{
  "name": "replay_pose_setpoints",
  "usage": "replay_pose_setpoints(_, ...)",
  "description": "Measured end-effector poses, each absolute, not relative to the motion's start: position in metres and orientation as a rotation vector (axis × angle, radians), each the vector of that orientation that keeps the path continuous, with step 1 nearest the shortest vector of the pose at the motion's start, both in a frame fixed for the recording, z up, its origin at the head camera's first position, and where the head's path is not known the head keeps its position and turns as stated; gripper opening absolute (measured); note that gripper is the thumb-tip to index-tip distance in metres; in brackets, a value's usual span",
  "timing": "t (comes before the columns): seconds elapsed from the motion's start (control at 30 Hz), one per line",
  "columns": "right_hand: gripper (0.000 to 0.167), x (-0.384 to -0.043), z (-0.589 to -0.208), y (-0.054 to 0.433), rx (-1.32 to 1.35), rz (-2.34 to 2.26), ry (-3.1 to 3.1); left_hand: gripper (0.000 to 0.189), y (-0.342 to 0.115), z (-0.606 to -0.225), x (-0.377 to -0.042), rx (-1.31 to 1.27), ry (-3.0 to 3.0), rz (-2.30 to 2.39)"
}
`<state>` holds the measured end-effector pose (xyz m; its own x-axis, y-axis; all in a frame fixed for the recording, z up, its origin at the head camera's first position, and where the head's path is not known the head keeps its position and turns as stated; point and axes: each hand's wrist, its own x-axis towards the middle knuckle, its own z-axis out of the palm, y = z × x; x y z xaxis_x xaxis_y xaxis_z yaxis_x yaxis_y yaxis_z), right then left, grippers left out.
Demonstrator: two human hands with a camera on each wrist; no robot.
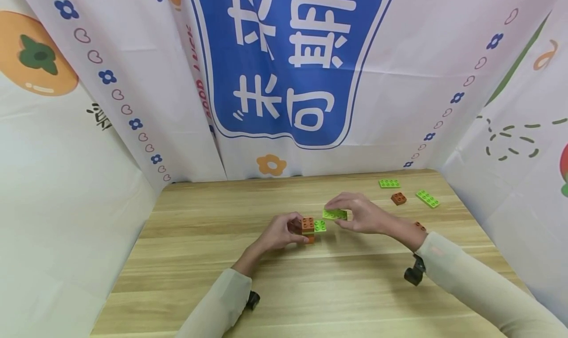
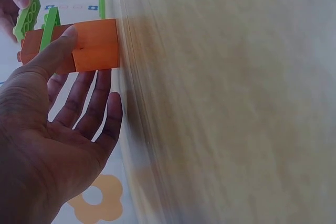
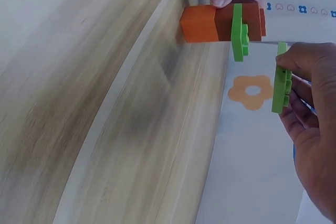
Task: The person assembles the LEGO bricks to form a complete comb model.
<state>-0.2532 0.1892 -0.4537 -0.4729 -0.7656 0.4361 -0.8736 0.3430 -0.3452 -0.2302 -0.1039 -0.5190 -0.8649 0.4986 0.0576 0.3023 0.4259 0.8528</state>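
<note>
My left hand grips a small stack of toy building bricks standing on the table, thumb on one side and fingers behind. An orange block forms its base, with brown bricks above. Sandwiched between the browns, a thin green plate juts out toward the right. My right hand pinches another green studded plate between thumb and fingers. This plate is held above and to the right of the jutting one, with a gap between it and the stack.
On the right back part of the wooden table lie two green plates, one near the back edge and one slanted. A brown brick sits by them. Another brown brick is partly hidden by the right forearm. Printed cloth encloses the table.
</note>
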Motion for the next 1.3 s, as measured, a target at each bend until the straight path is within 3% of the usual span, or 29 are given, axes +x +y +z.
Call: replay_pose_setpoints(1.3, 0.037, -0.252, -0.458, 0.149, 1.661, 0.829, -2.385, 0.031, -0.105, -0.521, -0.231, 0.753, 2.45, 1.455)
